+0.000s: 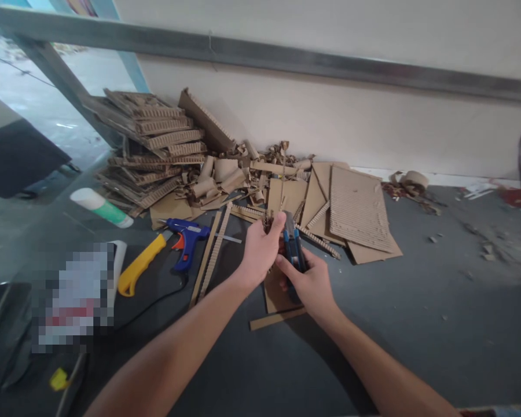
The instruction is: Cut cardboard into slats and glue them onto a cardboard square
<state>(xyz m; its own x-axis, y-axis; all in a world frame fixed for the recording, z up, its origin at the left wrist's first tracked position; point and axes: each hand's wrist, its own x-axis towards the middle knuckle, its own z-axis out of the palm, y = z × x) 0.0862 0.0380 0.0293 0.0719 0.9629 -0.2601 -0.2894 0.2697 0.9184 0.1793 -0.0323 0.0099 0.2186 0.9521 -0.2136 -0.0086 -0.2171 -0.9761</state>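
My left hand [263, 246] is closed, its thumb and fingers pinching a thin corrugated cardboard strip [283, 179] that sticks up and curls at its tip. My right hand [310, 278] wraps around a blue-and-black hand tool [292, 240]; its exact kind is hard to make out. The tool's upper end is right beside my left thumb. Below both hands a cardboard piece [275, 295] lies on the dark table, with a short narrow strip [278, 319] in front of it.
A blue glue gun [189, 236], yellow-handled cutter [143, 266] and white-green tube [102, 207] lie left, near two long cardboard strips [215, 255]. Stacked corrugated pieces [156, 139] and scraps [221, 174] fill the back. Flat cardboard sheets [360, 205] lie right. A metal rail [286, 58] crosses behind.
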